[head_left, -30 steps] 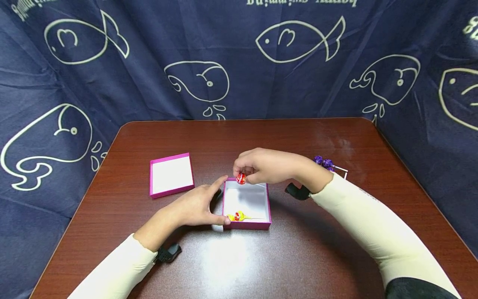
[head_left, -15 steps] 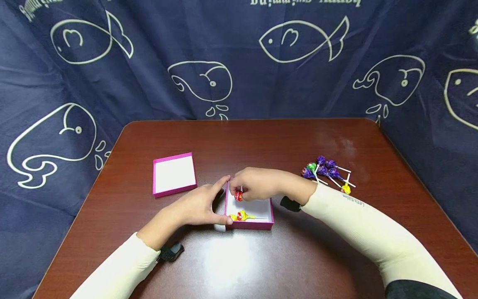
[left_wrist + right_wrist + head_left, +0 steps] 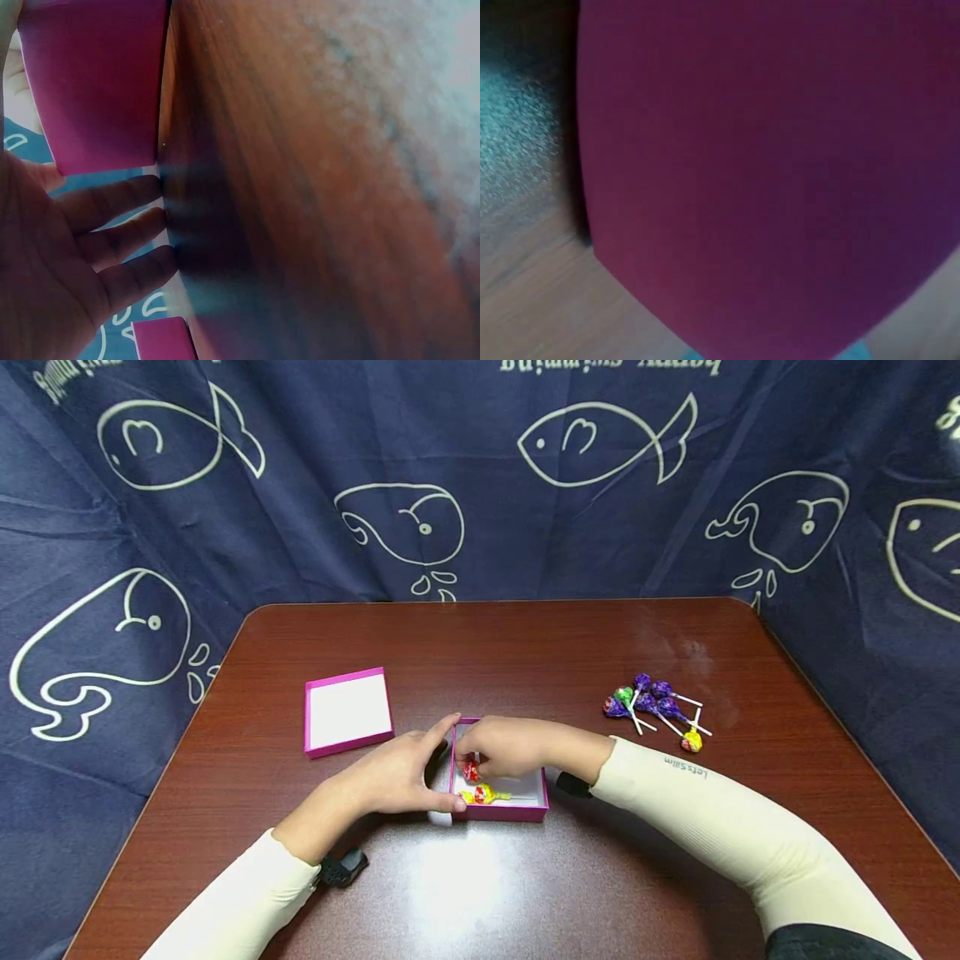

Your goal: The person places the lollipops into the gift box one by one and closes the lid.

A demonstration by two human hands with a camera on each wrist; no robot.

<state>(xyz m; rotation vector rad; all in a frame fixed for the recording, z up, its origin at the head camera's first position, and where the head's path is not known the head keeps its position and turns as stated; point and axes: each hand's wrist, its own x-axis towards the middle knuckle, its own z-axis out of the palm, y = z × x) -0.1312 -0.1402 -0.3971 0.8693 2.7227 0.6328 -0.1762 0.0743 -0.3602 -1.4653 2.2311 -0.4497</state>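
Observation:
A pink box (image 3: 510,813) with a white inside stands in the middle of the table. My left hand (image 3: 397,772) rests on its left side, index finger at the far corner and thumb at the near one. The left wrist view shows that hand (image 3: 52,255) with straight fingers beside the box wall (image 3: 97,90). Inside the box, my right hand (image 3: 513,745) holds a red-wrapped lollipop (image 3: 471,771) by its head; its stick is hidden. Yellow-and-red lollipops (image 3: 484,794) lie along the near wall, partly behind my left thumb. The box's outer wall (image 3: 742,165) fills most of the right wrist view.
A pink lid (image 3: 349,711), white inside up, lies to the left behind my left hand. At the right, several purple lollipops (image 3: 647,702) lie in a pile with a green one (image 3: 624,695) and a yellow one (image 3: 692,741). A blue curtain (image 3: 480,543) hangs behind the table.
My right hand has brought the red lollipop from above the box's far edge down into it, towards the near-left corner. The left hand stays put. The pile at right has come into full view.

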